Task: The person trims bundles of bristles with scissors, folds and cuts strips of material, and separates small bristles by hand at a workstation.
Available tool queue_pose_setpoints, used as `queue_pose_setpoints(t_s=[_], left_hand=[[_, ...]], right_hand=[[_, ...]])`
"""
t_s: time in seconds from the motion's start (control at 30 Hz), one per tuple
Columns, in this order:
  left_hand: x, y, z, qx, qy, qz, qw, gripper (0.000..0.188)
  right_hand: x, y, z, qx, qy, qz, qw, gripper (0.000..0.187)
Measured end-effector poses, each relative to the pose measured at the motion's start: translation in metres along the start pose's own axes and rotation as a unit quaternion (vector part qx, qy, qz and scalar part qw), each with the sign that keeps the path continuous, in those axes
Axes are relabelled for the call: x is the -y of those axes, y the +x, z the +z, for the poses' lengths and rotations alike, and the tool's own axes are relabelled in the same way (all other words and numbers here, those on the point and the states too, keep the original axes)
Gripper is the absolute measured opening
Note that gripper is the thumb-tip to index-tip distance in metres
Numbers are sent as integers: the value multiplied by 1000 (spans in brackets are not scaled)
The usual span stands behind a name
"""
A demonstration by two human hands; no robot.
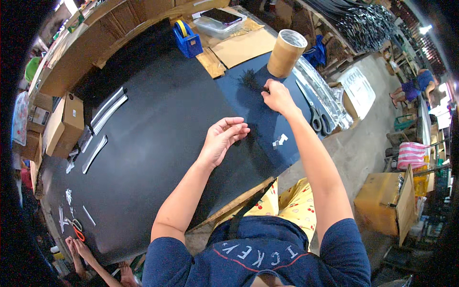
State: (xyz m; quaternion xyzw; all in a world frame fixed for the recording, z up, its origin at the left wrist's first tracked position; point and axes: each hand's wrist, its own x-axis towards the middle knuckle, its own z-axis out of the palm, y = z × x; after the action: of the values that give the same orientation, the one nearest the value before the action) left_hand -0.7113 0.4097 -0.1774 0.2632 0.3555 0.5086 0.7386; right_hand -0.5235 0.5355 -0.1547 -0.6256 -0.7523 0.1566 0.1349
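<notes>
My right hand [278, 99] is closed, its fingertips pinched together at the edge of a small heap of thin black pieces [249, 79] on the dark blue part of the tabletop. Whatever it grips is too small to name. Just beyond it stands a wide brown cardboard tube [287, 53]. My left hand [222, 141] hovers above the black tabletop [167, 134], thumb and fingers drawn together. Anything between them cannot be made out. Small white and grey pieces [280, 140] lie near my right forearm, and black-handled scissors [317, 117] rest to its right.
A blue tape dispenser [188, 42] and a clear box with a phone [221, 16] on it stand at the back. White and black strips [109, 114] lie at left. Another person's hands [79, 248] are at the lower left, near orange-handled scissors [76, 230]. Cardboard boxes [64, 125] line the left edge.
</notes>
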Motion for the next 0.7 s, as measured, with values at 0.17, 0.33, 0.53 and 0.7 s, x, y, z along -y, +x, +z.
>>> queue_pose_setpoints(t_s=[0.17,0.33,0.53,0.7], left_hand=[[-2,-2,0,0,-6,12,1000,22],[-2,-10,11,3,-24,-2,1000,39],[-15,-34,-1,-14,-77,7,997,41],[-24,-48,-22,-50,-32,12,998,27]], right_hand=[[10,-17,-35,-23,118,-35,992,21],[34,-38,-55,29,196,-127,972,24],[70,-76,-15,46,223,-184,956,30],[52,-58,4,-76,189,-223,953,27]])
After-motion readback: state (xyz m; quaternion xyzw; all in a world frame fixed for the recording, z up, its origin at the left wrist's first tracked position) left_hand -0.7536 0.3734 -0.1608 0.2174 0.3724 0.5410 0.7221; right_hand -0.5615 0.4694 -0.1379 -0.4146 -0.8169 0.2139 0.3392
